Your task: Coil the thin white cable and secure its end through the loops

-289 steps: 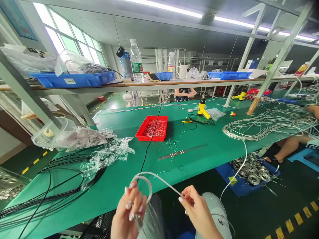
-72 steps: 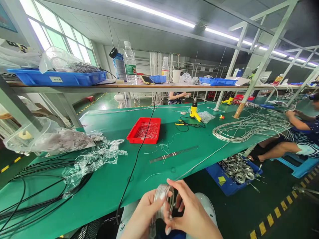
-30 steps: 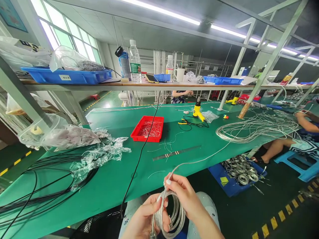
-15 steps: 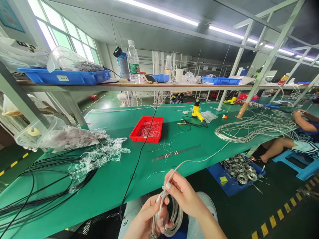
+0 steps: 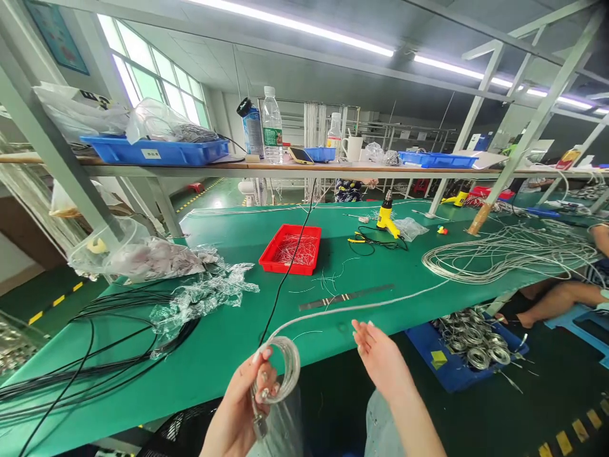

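My left hand is closed on a coil of clear-jacketed silvery cable, held in front of the table edge. A metal connector hangs from the coil below the fingers. From the top of the coil a cable strand crosses the table toward a large loose bundle of the same cable at the right. My right hand is off the coil, just below that strand, with its fingers extended and nothing visible in it.
On the green table are a red tray of thin wires, a dark strip, a yellow heat gun, black cables and crumpled plastic. A blue bin of coiled cables stands below right. Another person's leg shows nearby.
My right hand has let go of the cable and moved right, opening. My left hand has shifted left and up with the coil. The view has turned slightly left.
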Demonstrator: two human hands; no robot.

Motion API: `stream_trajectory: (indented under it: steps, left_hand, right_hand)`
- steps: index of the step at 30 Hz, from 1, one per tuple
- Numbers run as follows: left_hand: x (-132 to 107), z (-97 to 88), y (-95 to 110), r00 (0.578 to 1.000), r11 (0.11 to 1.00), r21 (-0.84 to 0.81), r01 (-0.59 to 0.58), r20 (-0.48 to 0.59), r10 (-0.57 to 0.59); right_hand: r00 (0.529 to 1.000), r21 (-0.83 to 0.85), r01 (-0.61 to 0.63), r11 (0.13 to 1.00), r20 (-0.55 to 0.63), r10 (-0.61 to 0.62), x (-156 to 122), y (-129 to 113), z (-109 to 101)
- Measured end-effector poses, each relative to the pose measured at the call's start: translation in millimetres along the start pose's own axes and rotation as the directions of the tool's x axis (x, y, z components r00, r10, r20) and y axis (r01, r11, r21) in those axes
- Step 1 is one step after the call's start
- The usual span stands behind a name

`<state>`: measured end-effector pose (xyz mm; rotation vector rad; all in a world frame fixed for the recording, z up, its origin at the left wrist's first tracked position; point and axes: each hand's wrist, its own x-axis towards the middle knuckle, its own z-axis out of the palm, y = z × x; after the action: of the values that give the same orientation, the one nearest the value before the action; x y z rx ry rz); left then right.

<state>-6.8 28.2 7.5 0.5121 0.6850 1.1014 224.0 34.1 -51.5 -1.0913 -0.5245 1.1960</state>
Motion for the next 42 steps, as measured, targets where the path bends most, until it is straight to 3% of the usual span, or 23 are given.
stream_trajectory:
  steps: [2,3,4,5,6,7,8,11,14,16,18,20,22,24,26,30,31,33,37,39,42]
  left_hand:
    - [-1.5,-2.7,2.1,0.998,0.99,0.131,-0.051,-0.016,0.054]
    - [-2.6,-2.8,0.2,0.998,0.976,0.21,-0.057,0.005,0.058]
    - [-4.0,-2.0,-2.9,0.998,0.959,0.277,-0.055,0.03,0.048]
    - [-5.5,-0.6,-6.2,0.998,0.949,0.314,-0.04,0.059,0.023]
    - [-7.0,0.9,-9.1,0.997,0.948,0.316,-0.033,0.073,0.01]
    - [-8.4,2.1,-10.7,0.997,0.957,0.287,-0.029,0.077,0.008]
    - [-9.3,2.5,-10.8,0.998,0.973,0.229,-0.034,0.064,0.019]
    - [-7.9,-3.5,-3.6,0.996,0.998,0.0,-0.07,-0.051,0.07]
    - [-0.9,-15.0,3.3,0.972,0.986,-0.043,-0.159,-0.182,0.149]
    - [4.4,-18.0,2.2,0.945,0.964,0.123,-0.235,-0.202,0.256]
    - [8.2,-13.7,-3.2,0.924,0.884,0.379,-0.274,-0.15,0.351]
    - [10.0,-3.7,-10.4,0.931,0.769,0.584,-0.261,-0.06,0.361]
    - [10.5,7.9,-17.0,0.956,0.702,0.672,-0.236,0.03,0.293]
    - [10.7,17.2,-21.2,0.972,0.682,0.697,-0.22,0.1,0.211]
    - [11.7,22.0,-22.3,0.978,0.678,0.706,-0.207,0.128,0.165]
    - [14.1,22.4,-19.3,0.981,0.709,0.678,-0.194,0.138,0.136]
    - [14.3,22.4,-18.6,0.981,0.725,0.662,-0.191,0.143,0.129]
    - [14.2,23.5,-18.3,0.984,0.747,0.643,-0.17,0.153,0.092]
    - [14.4,28.8,-21.6,0.985,0.761,0.638,-0.118,0.175,0.006]
    - [15.1,31.2,-24.2,0.984,0.772,0.627,-0.103,0.177,-0.012]
    - [15.4,34.6,-28.2,0.979,0.774,0.626,-0.092,0.199,-0.045]
  right_hand:
    - [0.99,-0.247,0.129,0.96,-0.026,-0.139,-6.1,0.9,0.9]
    - [0.957,-0.424,0.264,0.866,0.001,-0.291,-9.2,1.5,4.2]
    - [0.887,-0.597,0.405,0.692,0.075,-0.455,-11.2,2.1,8.3]
    - [0.792,-0.72,0.515,0.465,0.192,-0.58,-11.0,2.9,12.2]
    - [0.705,-0.773,0.579,0.259,0.315,-0.636,-8.5,4.0,14.8]
    - [0.654,-0.779,0.613,0.135,0.404,-0.639,-3.9,5.4,15.5]
    - [0.636,-0.772,0.632,0.074,0.461,-0.619,2.2,7.3,14.1]
    - [0.614,-0.715,0.697,0.042,0.566,-0.55,18.6,14.1,1.2]
    - [0.529,-0.635,0.772,-0.025,0.664,-0.529,12.8,16.3,-7.8]
    - [0.457,-0.586,0.805,-0.091,0.71,-0.536,-4.7,12.2,-3.9]
    - [0.365,-0.527,0.829,-0.184,0.762,-0.535,-25.6,4.9,6.9]
    - [0.296,-0.478,0.837,-0.265,0.805,-0.514,-42.0,-3.1,19.7]
    - [0.265,-0.459,0.828,-0.321,0.826,-0.497,-50.4,-9.5,29.2]
    - [0.273,-0.476,0.806,-0.354,0.827,-0.491,-52.7,-14.4,32.4]
    - [0.323,-0.509,0.8,-0.317,0.811,-0.487,-53.5,-19.4,29.8]
    - [0.542,-0.583,0.812,0.026,0.737,-0.405,-60.2,-34.2,18.5]
    - [0.569,-0.578,0.811,0.096,0.737,-0.364,-62.1,-38.0,16.4]
    - [0.559,-0.543,0.827,0.146,0.769,-0.31,-64.0,-43.9,14.0]
    - [0.502,-0.5,0.861,0.093,0.805,-0.316,-59.8,-49.7,15.6]
    - [0.546,-0.517,0.838,0.176,0.783,-0.298,-56.4,-52.0,17.7]
    - [0.687,-0.558,0.707,0.436,0.689,-0.232,-51.0,-54.8,20.0]
